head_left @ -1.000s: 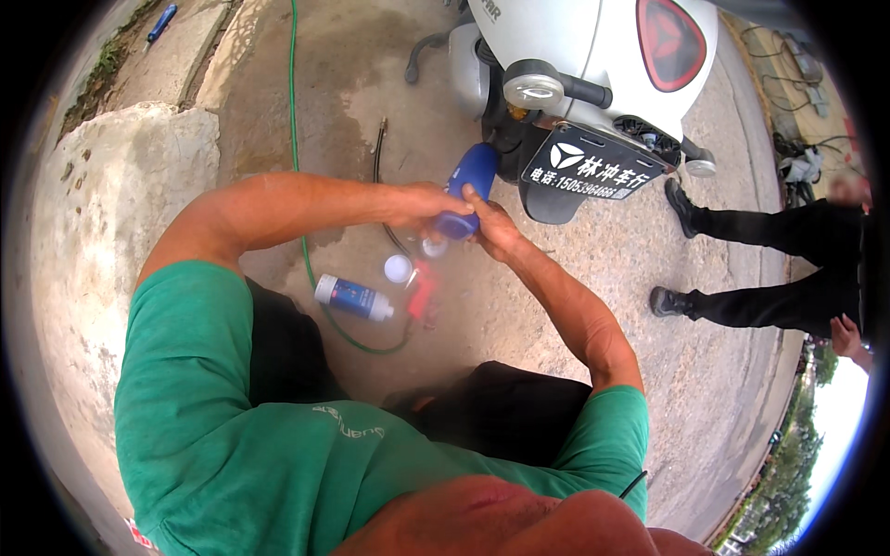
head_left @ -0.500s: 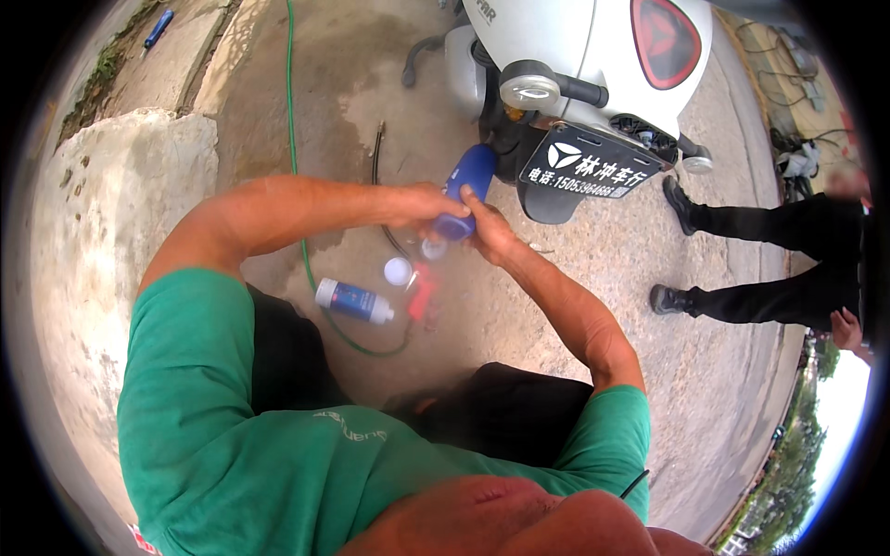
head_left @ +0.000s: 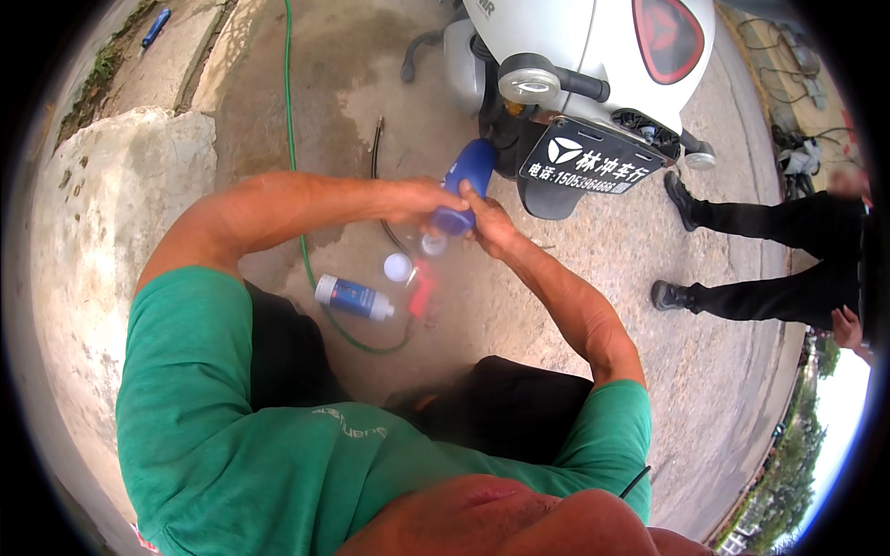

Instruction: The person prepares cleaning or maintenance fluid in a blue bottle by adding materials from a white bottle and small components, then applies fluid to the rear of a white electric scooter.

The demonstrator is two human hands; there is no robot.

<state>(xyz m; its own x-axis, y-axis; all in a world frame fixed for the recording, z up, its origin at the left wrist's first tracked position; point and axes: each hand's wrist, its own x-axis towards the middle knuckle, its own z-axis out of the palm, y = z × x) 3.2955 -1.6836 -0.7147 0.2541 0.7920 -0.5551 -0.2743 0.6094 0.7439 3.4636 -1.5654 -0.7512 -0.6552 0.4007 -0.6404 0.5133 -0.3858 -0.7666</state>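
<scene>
A blue bottle (head_left: pixel 473 171) is tilted between my two hands, close to the rear of a white scooter (head_left: pixel 556 37). My left hand (head_left: pixel 434 199) is closed around the bottle's near end from the left. From the right, my right hand (head_left: pixel 491 225) grips the same end, its thumb lying along the side. On the ground below lie a white-and-blue bottle (head_left: pixel 355 298) on its side and a round white cap (head_left: pixel 398 268). Another small white round piece (head_left: pixel 433 245) is just under my hands. Near it is a red object (head_left: pixel 420 295), too blurred to identify.
A green hose (head_left: pixel 291 120) runs down the ground and curves past the lying bottle. One black hose (head_left: pixel 376 153) ends near the scooter. The scooter's black plate (head_left: pixel 579 159) juts out right of my hands. Another person's black-clad legs (head_left: pixel 751 222) stand at the right.
Both hands keep their grip on the blue bottle, which sits very slightly higher in the picture. The things on the ground look the same.
</scene>
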